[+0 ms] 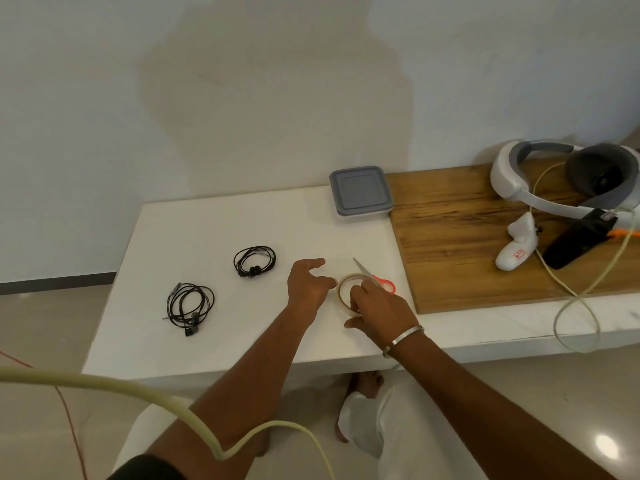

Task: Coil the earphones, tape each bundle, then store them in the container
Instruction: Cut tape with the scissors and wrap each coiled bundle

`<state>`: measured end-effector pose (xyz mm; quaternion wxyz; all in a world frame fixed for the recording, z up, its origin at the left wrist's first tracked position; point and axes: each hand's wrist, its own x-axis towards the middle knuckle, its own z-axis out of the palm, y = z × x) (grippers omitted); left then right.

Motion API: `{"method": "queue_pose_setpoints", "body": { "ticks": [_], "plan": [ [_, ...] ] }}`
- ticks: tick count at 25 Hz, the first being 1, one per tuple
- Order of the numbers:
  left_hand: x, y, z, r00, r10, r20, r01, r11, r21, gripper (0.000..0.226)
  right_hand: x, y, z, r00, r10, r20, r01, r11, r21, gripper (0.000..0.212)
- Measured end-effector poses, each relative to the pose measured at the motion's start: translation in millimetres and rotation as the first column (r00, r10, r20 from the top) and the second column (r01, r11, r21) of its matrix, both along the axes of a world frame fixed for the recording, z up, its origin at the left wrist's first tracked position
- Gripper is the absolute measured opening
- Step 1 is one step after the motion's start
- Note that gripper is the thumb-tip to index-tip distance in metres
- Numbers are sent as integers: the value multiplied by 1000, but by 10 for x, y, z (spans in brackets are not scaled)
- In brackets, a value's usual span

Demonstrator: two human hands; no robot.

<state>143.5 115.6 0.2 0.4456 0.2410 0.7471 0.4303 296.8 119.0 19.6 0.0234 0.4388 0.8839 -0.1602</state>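
Note:
Two coiled black earphone bundles lie on the white table (194,223): one (255,260) near the middle, another (189,306) closer to the front left. A roll of clear tape (346,289) sits right of centre. My right hand (377,306) is closed around the roll's near side. My left hand (308,282) hovers just left of the roll, fingers spread, fingertips almost touching it. Scissors with orange handles (375,277) lie behind the roll. The container (360,194), with its grey lid on, stands at the back.
A wooden board (467,237) covers the table's right part, carrying a white headset (554,178), a white controller (517,245) and a black device (576,242). A pale cable (568,296) loops over the front edge. Another cable (138,393) crosses the foreground.

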Motion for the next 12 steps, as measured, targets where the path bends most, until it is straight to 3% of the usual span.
{"method": "queue_pose_setpoints", "body": {
  "ticks": [3,7,12],
  "plan": [
    [3,29,-64,987,-74,-145,75,997,4,54,-87,12,-128,996,40,78,-39,999,-19,50],
    [-35,67,-107,942,-201,-269,223,974,50,52,-107,5,-228,998,18,63,-13,996,-85,43],
    [-147,-2,-175,947,-274,-168,297,946,130,48,-66,37,-199,998,-51,-31,48,995,-93,33]
  ]
}}
